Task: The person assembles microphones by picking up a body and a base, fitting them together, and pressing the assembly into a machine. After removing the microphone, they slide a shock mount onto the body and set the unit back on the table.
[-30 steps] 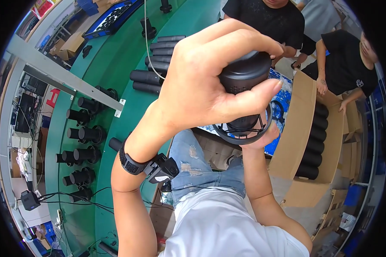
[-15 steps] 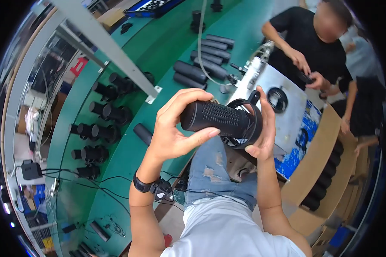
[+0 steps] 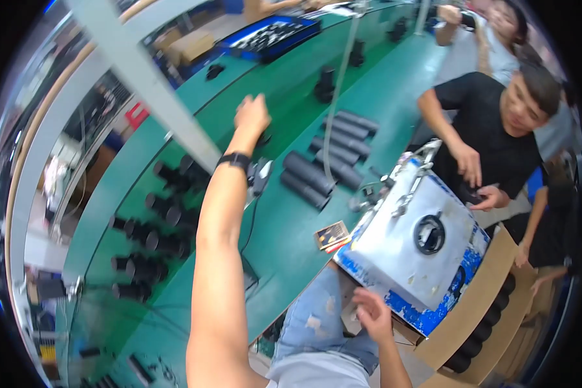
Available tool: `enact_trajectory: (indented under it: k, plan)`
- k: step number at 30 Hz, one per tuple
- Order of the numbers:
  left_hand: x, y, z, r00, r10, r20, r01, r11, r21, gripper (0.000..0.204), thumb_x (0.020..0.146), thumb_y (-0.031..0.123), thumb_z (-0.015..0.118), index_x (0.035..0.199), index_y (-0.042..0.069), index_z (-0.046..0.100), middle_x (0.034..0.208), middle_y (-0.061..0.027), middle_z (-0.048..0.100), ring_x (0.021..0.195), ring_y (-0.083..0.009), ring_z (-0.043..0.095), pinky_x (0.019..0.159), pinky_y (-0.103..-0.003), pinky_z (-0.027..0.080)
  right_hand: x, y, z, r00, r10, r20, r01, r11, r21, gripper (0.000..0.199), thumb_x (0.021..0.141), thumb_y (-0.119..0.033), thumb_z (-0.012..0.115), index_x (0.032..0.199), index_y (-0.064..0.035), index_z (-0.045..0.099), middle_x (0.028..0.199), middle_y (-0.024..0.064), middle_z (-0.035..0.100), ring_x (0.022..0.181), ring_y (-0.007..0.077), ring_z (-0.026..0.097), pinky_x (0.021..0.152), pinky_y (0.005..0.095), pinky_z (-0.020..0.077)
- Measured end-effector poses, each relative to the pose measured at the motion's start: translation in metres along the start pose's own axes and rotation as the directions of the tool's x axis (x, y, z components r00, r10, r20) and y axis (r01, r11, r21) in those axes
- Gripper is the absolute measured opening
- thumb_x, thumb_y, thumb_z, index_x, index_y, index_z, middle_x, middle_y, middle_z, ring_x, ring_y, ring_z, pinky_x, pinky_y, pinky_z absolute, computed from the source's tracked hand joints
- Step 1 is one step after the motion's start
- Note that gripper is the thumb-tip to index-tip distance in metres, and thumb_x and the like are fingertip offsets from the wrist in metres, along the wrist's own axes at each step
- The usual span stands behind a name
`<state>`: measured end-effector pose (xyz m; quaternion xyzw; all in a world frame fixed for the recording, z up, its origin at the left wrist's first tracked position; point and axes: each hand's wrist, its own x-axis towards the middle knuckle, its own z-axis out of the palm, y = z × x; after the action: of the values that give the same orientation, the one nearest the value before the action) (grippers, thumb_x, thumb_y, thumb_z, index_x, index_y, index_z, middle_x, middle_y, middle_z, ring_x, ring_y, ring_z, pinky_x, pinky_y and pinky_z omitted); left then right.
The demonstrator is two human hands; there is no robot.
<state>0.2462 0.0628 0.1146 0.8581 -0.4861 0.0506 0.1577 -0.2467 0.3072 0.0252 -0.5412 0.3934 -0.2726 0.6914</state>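
Observation:
My left hand [image 3: 251, 115] is stretched far out over the green conveyor belt, its arm reaching past the grey post. Its fingers look curled but are smeared, and whether they hold anything is hidden. A small dark shape shows just below this hand, too blurred to name. My right hand [image 3: 374, 313] hangs over my lap by the near corner of the metal machine [image 3: 401, 258], fingers loosely apart with nothing in them. Left of my forearm, several black cylindrical parts with wider ring ends [image 3: 165, 242] stand on the belt.
Several black tubes [image 3: 307, 178] lie on the green table near the machine. A small card-like packet [image 3: 332, 236] rests at its corner. A cardboard box [image 3: 462, 304] with black cylinders is at right. Beyond the machine a person [image 3: 491, 123] handles a dark part. A slanting grey post [image 3: 155, 90] crosses the left side.
The black cylinder with the ring is no longer before me in both hands. My left hand has swung forward over the belt; my right has dropped toward my lap. The view has shifted.

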Motion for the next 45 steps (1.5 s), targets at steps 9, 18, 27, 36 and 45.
enact_trajectory:
  k: [9,18,27,36,45]
  plan:
    - [-0.028,-0.036,0.065,0.944,0.070,-0.322,-0.068,0.998,0.018,0.075,0.083,0.024,0.067,0.144,0.006,0.027,0.143,-0.0255,0.029,0.122,-0.0473,0.040,0.098,-0.052,0.041,-0.034,0.045,-0.003,0.983,0.113,-0.148,-0.109,0.994,0.031,0.035,0.086,-0.005,0.064,0.119,-0.0002,0.054,0.119,0.0103,0.061,0.105,0.0171,0.061,0.087,0.0300,0.0501]
    - [-0.308,-0.049,-0.021,0.920,-0.037,-0.391,-0.051,0.976,-0.213,0.024,0.082,0.016,0.064,0.101,0.003,0.062,0.100,-0.0140,0.063,0.097,-0.0318,0.058,0.088,-0.042,0.044,-0.026,0.040,0.024,0.996,0.088,0.020,-0.087,0.995,-0.047,0.031,0.089,-0.009,0.062,0.118,-0.0017,0.055,0.116,0.0081,0.062,0.102,0.0150,0.060,0.088,0.0294,0.0495]
    - [-0.441,-0.093,0.042,0.877,-0.478,0.051,0.464,0.816,-0.345,0.088,0.072,0.024,0.072,0.147,0.021,0.027,0.131,-0.0246,0.045,0.115,-0.0432,0.048,0.096,-0.047,0.041,-0.049,0.040,0.027,0.996,-0.020,0.082,0.035,0.981,-0.192,0.031,0.088,-0.007,0.062,0.118,-0.0027,0.056,0.112,0.0073,0.064,0.099,0.0142,0.061,0.083,0.0280,0.0507]
    - [-0.432,0.069,-0.057,0.718,0.635,0.287,0.455,-0.114,-0.883,0.077,0.077,0.012,0.073,0.142,0.002,0.032,0.118,-0.0145,0.059,0.108,-0.0207,0.059,0.091,-0.031,0.047,0.002,-0.035,0.022,0.983,-0.170,0.074,0.085,0.767,0.636,0.055,0.088,-0.029,0.063,0.133,-0.0035,0.045,0.123,0.0122,0.057,0.108,0.0220,0.058,0.092,0.0345,0.0475]
    - [-0.427,0.174,-0.032,0.773,0.589,0.235,0.464,-0.273,-0.843,0.063,0.078,0.004,0.074,0.134,0.000,0.044,0.121,-0.0114,0.054,0.110,-0.0167,0.055,0.092,-0.028,0.045,-0.005,-0.083,-0.052,0.751,-0.627,-0.208,0.567,0.451,0.690,0.066,0.080,-0.033,0.071,0.132,-0.0116,0.036,0.113,0.0043,0.049,0.111,0.0229,0.050,0.106,0.0436,0.0364]
